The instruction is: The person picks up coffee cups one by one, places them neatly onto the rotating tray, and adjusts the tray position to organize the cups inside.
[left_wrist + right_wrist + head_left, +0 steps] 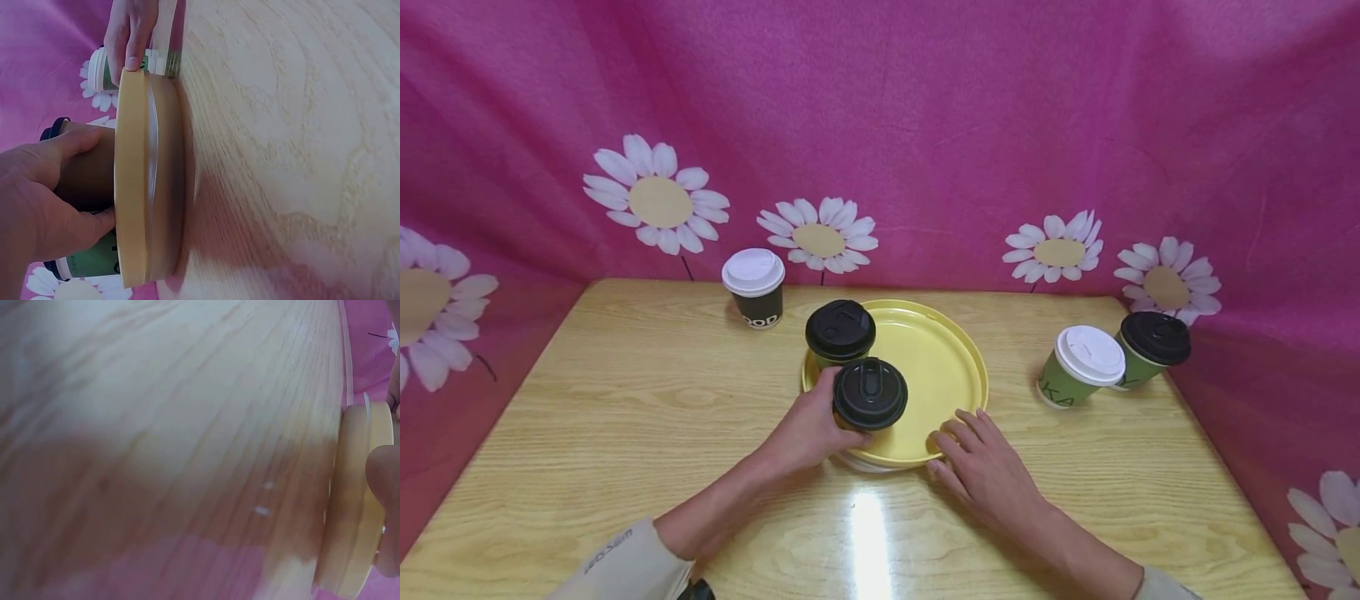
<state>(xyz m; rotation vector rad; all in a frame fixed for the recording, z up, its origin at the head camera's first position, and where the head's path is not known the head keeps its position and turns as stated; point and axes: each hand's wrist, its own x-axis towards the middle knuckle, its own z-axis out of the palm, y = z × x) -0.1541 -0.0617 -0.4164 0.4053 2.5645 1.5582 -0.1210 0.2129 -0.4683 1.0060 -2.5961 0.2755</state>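
Observation:
My left hand [808, 425] grips a brown paper cup [87, 172] with a black lid [870, 393] at the left front of a round yellow tray [925, 367]. Just behind that cup, a green cup with a black lid [840, 331] stands on the tray. My right hand [988, 467] holds the tray's right front rim, fingers over the edge and thumb against the outer side. From the left wrist, the tray's side wall [132, 187] shows above a round base [167, 187]. The held cup's bottom is level with the rim there; contact with the tray surface is hidden.
A black cup with a white lid [754, 287] stands at the back left of the wooden table [647, 400]. On the right are a green cup with a white lid [1081, 367] and another with a black lid [1152, 350]. A pink flowered cloth [925, 150] hangs behind.

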